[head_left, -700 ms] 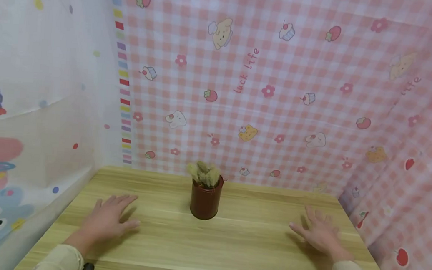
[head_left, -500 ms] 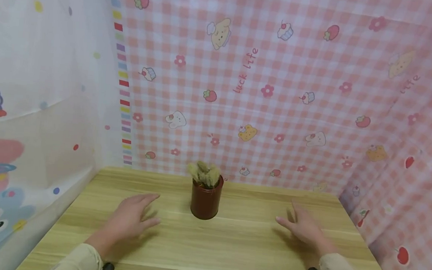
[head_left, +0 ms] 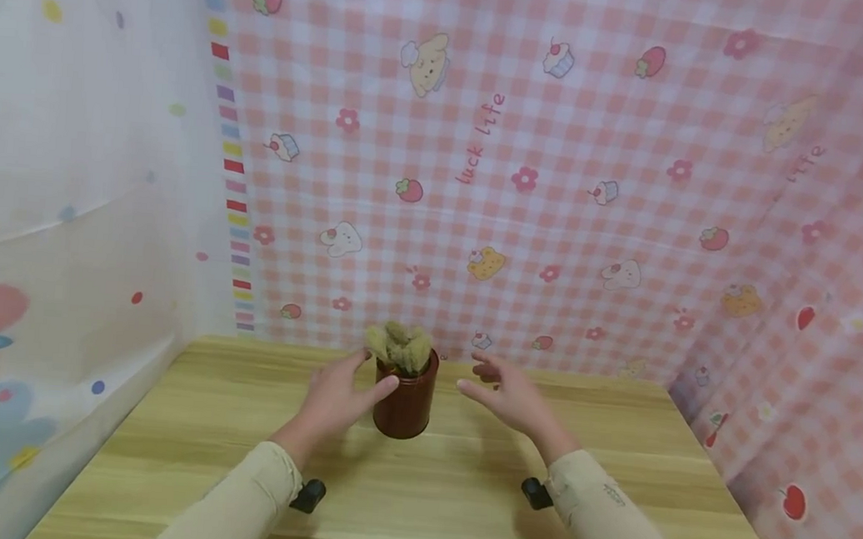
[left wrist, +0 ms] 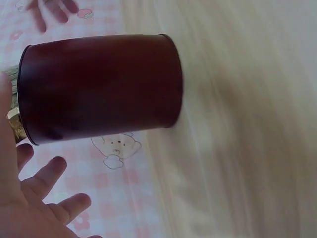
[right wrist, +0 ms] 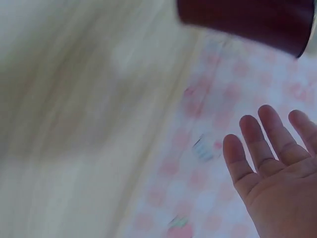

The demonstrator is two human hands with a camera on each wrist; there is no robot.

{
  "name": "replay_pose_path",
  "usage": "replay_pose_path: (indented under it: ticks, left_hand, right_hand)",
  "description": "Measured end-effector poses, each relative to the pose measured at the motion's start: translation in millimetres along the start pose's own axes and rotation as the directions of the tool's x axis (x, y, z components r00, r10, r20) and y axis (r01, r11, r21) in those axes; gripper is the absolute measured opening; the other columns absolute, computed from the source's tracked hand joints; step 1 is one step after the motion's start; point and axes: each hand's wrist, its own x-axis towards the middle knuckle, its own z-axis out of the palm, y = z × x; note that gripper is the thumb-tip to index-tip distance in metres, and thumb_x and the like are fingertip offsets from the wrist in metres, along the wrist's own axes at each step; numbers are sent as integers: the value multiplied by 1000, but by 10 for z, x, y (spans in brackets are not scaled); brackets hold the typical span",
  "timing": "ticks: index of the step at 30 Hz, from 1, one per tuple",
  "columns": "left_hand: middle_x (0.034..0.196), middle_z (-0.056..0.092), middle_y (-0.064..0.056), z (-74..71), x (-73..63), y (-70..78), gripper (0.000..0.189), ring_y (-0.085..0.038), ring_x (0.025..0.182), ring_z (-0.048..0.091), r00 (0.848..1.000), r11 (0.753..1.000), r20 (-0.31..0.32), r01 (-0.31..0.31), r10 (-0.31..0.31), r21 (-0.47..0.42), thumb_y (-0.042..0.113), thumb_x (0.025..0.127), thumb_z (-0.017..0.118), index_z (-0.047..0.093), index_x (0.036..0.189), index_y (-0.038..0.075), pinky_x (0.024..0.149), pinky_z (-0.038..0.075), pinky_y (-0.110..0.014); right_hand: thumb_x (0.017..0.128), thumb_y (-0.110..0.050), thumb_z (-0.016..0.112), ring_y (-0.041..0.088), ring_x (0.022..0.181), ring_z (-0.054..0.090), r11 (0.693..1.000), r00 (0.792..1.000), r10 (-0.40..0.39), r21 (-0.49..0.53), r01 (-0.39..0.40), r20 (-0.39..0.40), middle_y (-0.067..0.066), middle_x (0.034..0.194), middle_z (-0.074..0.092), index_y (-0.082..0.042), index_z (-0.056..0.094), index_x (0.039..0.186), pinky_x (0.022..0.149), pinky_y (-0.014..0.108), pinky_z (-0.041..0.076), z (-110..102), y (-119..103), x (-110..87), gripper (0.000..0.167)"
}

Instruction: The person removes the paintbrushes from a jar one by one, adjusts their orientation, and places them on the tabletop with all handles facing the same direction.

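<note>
Standing upright on the bench (head_left: 415, 510), toward its far edge, is a dark red-brown pot (head_left: 402, 409), a plain cylinder with a smooth, faintly glossy wall and thin raised edges at top and bottom. Dry, fuzzy tufts (head_left: 399, 347), pale yellow-green, crowd its mouth. Near them at the rim, the left wrist view shows a small shiny gold piece (left wrist: 18, 124). Pale wood grain runs across the bench in long streaks. Behind hangs a pink-and-white checked cloth (head_left: 385, 74), softly creased and printed with strawberries, cupcakes and flowers; a white cloth (head_left: 102, 146) with cartoon figures hangs at the left.

The pot sits between the two hands. At its left side is the left hand (head_left: 336, 396), fingers (left wrist: 48, 174) spread, thumb passing in front of the pot near the rim; whether it touches cannot be told, but it has no grip. The right hand (head_left: 510, 394) is apart from the pot on the right, palm toward it, fingers (right wrist: 255, 144) extended and slightly bent, holding nothing. Cream sleeves (head_left: 613, 512) cover both forearms.
</note>
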Motion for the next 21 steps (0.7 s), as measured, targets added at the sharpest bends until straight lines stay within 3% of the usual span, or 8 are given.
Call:
replay_pose_path:
  ticks: [8, 14, 21]
  left_hand:
    - [164, 52, -14, 27, 97, 41, 88, -43, 151, 49, 998, 999, 50, 37, -36, -26, 73, 101, 55, 44, 164, 13, 125, 9, -81]
    - [162, 55, -11, 15, 100, 39, 82, -42, 151, 50, 996, 992, 78, 57, -49, -109, 73, 100, 58, 49, 162, 21, 122, 10, -84]
    - [165, 52, -9, -10, 115, 28, 86, -42, 153, 48, 990, 986, 115, 92, -76, -141, 76, 98, 59, 46, 163, 22, 121, 10, -85]
  right_hand:
    - [98, -48, 78, 35, 134, 64, 995, 993, -101, 6, 101, -57, 7, 144, 69, -19, 66, 147, 108, 57, 55, 270, -408, 242, 58]
    - [95, -38, 84, 38, 133, 64, 989, 983, -147, -37, 144, -111, 13, 140, 69, -9, 71, 139, 108, 56, 55, 390, -505, 316, 54]
    - [95, -34, 84, 32, 119, 68, 986, 975, -163, -65, 155, -153, 8, 119, 76, -11, 77, 119, 103, 53, 56, 478, -597, 376, 33]
